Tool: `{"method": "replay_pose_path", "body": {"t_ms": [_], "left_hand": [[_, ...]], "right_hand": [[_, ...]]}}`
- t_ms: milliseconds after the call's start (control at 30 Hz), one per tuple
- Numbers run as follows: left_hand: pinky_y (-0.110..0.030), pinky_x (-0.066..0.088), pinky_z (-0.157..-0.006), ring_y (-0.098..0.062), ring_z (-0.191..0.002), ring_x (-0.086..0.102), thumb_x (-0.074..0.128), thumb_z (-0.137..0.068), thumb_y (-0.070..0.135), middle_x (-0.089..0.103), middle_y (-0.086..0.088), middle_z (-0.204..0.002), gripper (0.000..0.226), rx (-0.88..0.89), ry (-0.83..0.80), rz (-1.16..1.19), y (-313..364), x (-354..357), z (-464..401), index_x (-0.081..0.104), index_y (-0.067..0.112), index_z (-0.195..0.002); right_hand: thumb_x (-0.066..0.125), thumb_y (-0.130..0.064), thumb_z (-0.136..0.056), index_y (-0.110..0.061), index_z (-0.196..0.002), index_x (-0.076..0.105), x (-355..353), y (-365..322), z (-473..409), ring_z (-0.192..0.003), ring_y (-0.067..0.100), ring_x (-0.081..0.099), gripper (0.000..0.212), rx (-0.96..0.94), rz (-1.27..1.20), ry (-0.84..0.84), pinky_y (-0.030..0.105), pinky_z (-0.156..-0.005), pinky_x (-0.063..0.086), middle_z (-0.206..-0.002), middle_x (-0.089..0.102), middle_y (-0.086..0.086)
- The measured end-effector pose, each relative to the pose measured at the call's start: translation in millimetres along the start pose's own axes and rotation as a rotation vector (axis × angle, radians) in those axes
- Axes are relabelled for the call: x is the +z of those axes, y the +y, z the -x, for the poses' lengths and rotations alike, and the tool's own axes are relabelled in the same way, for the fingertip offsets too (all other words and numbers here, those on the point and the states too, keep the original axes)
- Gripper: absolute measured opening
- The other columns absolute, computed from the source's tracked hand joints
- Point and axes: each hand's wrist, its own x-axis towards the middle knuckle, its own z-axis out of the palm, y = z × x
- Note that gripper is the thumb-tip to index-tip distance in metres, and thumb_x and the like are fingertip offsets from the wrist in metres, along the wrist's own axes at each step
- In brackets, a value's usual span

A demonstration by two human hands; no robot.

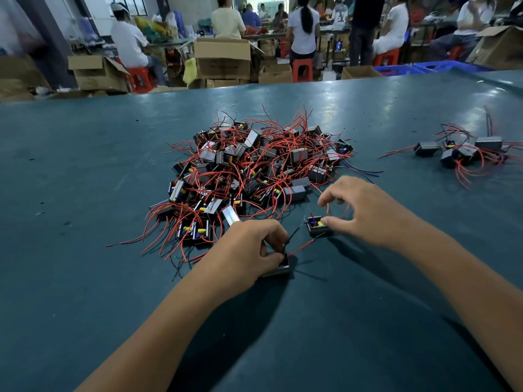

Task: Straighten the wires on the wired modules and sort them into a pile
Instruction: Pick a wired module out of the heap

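looks like we're mid-step on picking fresh modules off the big tangled heap (pixel 254 171), which sits at 12 o'clock from the hands on the green table (pixel 85 165). the left hand (pixel 249 250) is curled down over a dark module (pixel 278 268), fingers pinching it against the table, with its black and red wires sticking out toward 2 o'clock. the right hand (pixel 365 210) is arched over a second module (pixel 318 226) at its 9 o'clock, thumb touching the module's edge and the index finger hooked by a looping red wire (pixel 328 206); can't tell if it's truly gripping it. both forearms come in from 6 o'clock. next move, i'd guess: pull the wires straight, then carry the modules over to the small sorted pile (pixel 464 151) way out at 2 o'clock. barely started, going by that pile.
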Motion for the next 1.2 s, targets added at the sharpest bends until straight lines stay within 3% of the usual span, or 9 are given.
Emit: {"method": "replay_pose_path", "body": {"t_ms": [133, 300, 433, 500, 633, 767, 933, 1033, 1200], "left_hand": [[-0.01, 0.037, -0.055, -0.001, -0.058, 0.048, 0.077, -0.086, 0.015, 0.066, 0.021, -0.086, 0.028, 0.011, 0.008, -0.018, 2.1, -0.5, 1.3, 0.061, 0.038, -0.09], [-0.014, 0.035, -0.054, -0.005, -0.056, 0.046, 0.074, -0.088, 0.015, 0.062, 0.017, -0.086, 0.021, 0.009, 0.052, -0.108, 2.7, -3.0, 1.2, 0.061, 0.03, -0.095], [-0.007, 0.037, -0.056, 0.01, -0.061, 0.05, 0.075, -0.088, 0.011, 0.052, 0.019, -0.069, 0.017, -0.014, 0.075, -0.129, 2.3, -11.4, 2.6, 0.063, 0.022, -0.091], [-0.007, 0.037, -0.059, 0.013, -0.065, 0.05, 0.074, -0.088, 0.011, 0.056, 0.017, -0.075, 0.017, -0.027, 0.073, -0.143, 1.1, -15.5, 2.9, 0.062, 0.021, -0.095], [-0.014, 0.033, -0.055, 0.003, -0.062, 0.048, 0.077, -0.087, 0.017, 0.047, 0.016, -0.07, 0.022, -0.046, 0.08, -0.165, 0.2, -20.4, 3.7, 0.057, 0.023, -0.094], [-0.011, 0.036, -0.061, 0.005, -0.067, 0.047, 0.075, -0.086, 0.016, 0.046, 0.016, -0.077, 0.023, 0.045, 0.137, -0.146, 7.8, -21.6, 4.6, 0.056, 0.025, -0.092], [-0.013, 0.034, -0.06, 0.0, -0.066, 0.044, 0.078, -0.085, 0.023, 0.05, 0.013, -0.08, 0.022, 0.237, 0.232, -0.085, 22.1, -4.9, 5.7, 0.061, 0.022, -0.098], [-0.024, 0.04, -0.06, -0.004, -0.069, 0.043, 0.079, -0.084, 0.032, 0.047, 0.015, -0.083, 0.028, 0.252, 0.278, -0.181, 23.9, 5.7, 6.3, 0.062, 0.021, -0.103], [-0.024, 0.036, -0.059, -0.003, -0.068, 0.039, 0.076, -0.087, 0.033, 0.045, 0.015, -0.084, 0.019, 0.246, 0.343, -0.279, 25.9, 12.9, 4.5, 0.069, 0.018, -0.097]], "right_hand": [[0.076, -0.04, -0.082, -0.028, -0.115, 0.062, 4.9, -2.7, -1.1, -0.121, 0.006, 0.04, 0.037, -0.057, 0.047, -0.088, 0.025, -0.104, 0.03, -0.126, 0.049, -0.013], [0.074, -0.035, -0.086, -0.018, -0.105, 0.065, 10.3, -6.2, -2.7, -0.115, 0.021, 0.054, 0.027, -0.08, 0.126, -0.142, 0.033, -0.103, 0.035, -0.113, 0.064, -0.002], [0.075, -0.049, -0.08, -0.031, -0.098, 0.06, 3.4, -8.3, -0.2, -0.137, 0.01, 0.037, 0.03, -0.098, 0.134, -0.245, 0.03, -0.12, 0.006, -0.133, 0.055, -0.007], [0.074, -0.055, -0.078, -0.036, -0.103, 0.055, 1.1, -10.5, 1.2, -0.137, 0.006, 0.035, 0.036, -0.098, 0.112, -0.305, 0.032, -0.123, 0.009, -0.134, 0.052, -0.012], [0.077, -0.052, -0.077, -0.038, -0.106, 0.058, -7.1, -12.9, 4.3, -0.105, -0.007, 0.049, 0.038, -0.075, -0.095, -0.169, 0.02, -0.092, 0.04, -0.111, 0.055, -0.026], [0.077, -0.038, -0.083, -0.035, -0.105, 0.063, -8.4, -19.5, 4.7, -0.091, -0.006, 0.055, 0.025, -0.114, -0.176, -0.084, 0.013, -0.076, 0.043, -0.096, 0.059, -0.03], [0.075, -0.02, -0.087, -0.023, -0.09, 0.069, 1.0, -27.2, 6.0, -0.071, -0.011, 0.056, 0.007, -0.093, -0.2, -0.074, 0.005, -0.062, 0.038, -0.076, 0.062, -0.019], [0.074, -0.019, -0.088, -0.024, -0.085, 0.069, 0.7, -29.4, 7.0, -0.065, -0.011, 0.056, 0.008, -0.073, -0.262, -0.125, 0.005, -0.06, 0.038, -0.072, 0.064, -0.018], [0.074, -0.021, -0.088, -0.025, -0.084, 0.069, -4.3, -33.1, 7.2, -0.065, -0.009, 0.06, 0.008, -0.087, -0.309, -0.219, 0.004, -0.061, 0.039, -0.077, 0.071, -0.012]]}}
